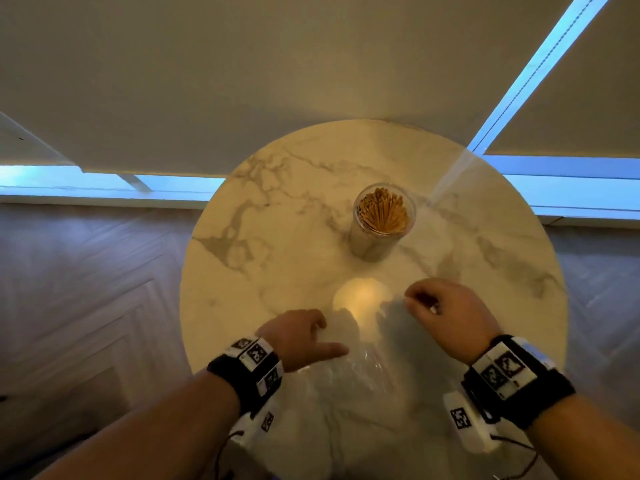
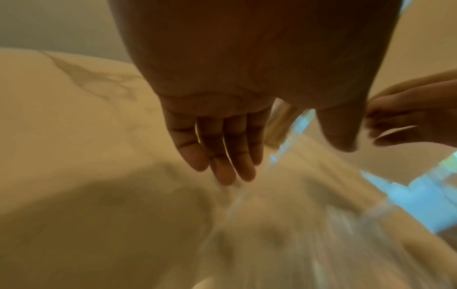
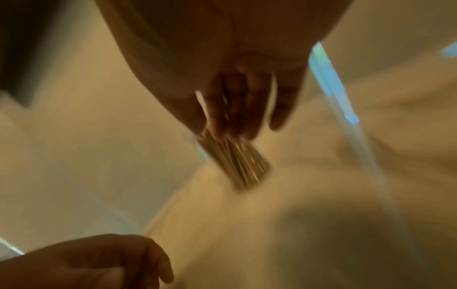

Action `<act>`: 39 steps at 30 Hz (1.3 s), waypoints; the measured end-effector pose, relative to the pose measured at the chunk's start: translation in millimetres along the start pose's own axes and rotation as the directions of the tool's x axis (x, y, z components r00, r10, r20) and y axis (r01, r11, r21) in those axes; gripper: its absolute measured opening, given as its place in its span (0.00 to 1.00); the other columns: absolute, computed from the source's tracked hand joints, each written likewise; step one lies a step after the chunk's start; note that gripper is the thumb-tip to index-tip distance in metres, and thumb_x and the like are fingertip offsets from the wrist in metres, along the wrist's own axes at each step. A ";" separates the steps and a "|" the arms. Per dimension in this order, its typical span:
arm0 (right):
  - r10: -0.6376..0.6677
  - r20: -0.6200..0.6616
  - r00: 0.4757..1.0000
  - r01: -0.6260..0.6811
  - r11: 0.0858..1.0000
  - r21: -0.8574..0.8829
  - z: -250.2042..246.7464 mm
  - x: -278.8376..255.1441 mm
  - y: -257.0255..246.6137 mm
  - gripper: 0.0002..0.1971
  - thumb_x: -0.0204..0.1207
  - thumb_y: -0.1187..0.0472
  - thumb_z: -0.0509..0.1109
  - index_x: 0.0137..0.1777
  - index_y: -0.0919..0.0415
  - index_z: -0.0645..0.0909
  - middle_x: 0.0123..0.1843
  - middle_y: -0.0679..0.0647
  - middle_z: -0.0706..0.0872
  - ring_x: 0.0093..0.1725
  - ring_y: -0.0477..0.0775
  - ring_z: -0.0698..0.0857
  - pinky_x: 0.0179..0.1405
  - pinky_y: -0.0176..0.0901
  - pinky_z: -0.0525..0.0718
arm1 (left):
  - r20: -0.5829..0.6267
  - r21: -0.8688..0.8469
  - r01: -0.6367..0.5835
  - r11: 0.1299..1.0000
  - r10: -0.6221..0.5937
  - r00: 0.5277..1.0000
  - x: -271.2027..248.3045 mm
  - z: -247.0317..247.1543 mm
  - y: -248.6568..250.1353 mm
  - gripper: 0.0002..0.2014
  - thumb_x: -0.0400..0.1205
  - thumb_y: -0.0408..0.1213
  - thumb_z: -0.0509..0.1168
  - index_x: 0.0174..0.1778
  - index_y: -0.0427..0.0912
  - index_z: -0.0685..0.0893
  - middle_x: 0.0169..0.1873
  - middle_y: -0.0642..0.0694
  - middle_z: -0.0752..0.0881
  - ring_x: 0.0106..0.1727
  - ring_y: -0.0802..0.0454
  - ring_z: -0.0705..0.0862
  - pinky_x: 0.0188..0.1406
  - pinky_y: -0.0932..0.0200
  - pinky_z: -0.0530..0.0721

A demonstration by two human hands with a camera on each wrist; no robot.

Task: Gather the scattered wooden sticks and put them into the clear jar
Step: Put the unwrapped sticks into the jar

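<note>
A clear jar [image 1: 375,242] stands upright past the middle of the round marble table [image 1: 277,237], packed with wooden sticks [image 1: 382,211]. No loose stick shows on the tabletop. My left hand [image 1: 311,336] hovers low at the near side, thumb out, fingers [image 2: 222,152] straight and holding nothing. My right hand [image 1: 426,303] hangs to the right of it, nearer the jar, with fingers loosely curled. I see nothing in it. In the blurred right wrist view the jar [image 3: 235,162] shows just beyond my right fingers [image 3: 237,109].
The table's edge drops to a herringbone wood floor [image 1: 86,289] on the left and right. A pale wall and blinds with bright window strips [image 1: 104,181] lie behind. A lamp's glare [image 1: 362,296] sits on the marble between hands and jar.
</note>
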State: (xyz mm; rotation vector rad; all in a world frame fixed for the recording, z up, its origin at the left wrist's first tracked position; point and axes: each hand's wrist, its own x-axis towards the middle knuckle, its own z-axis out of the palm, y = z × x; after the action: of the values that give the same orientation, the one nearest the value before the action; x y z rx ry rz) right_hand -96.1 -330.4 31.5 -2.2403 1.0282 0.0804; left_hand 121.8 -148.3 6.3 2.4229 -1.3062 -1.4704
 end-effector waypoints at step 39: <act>-0.149 0.017 0.989 0.116 0.830 0.545 -65.1 -104.4 -23.8 0.05 0.80 0.51 0.76 0.47 0.48 0.93 0.21 0.41 0.79 0.20 0.39 0.75 0.28 0.33 0.73 | -0.289 -0.370 -0.420 0.829 0.327 0.900 -155.6 20.0 81.8 0.16 0.78 0.23 0.71 0.37 0.52 0.90 0.57 0.58 0.91 0.49 0.51 0.92 0.40 0.59 0.88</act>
State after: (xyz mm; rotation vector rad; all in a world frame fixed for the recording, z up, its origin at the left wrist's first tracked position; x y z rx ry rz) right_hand -165.0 -289.5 127.9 -1.7637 0.7400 -0.1866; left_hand 22.6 -91.3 141.3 1.8538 -1.1774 -1.1929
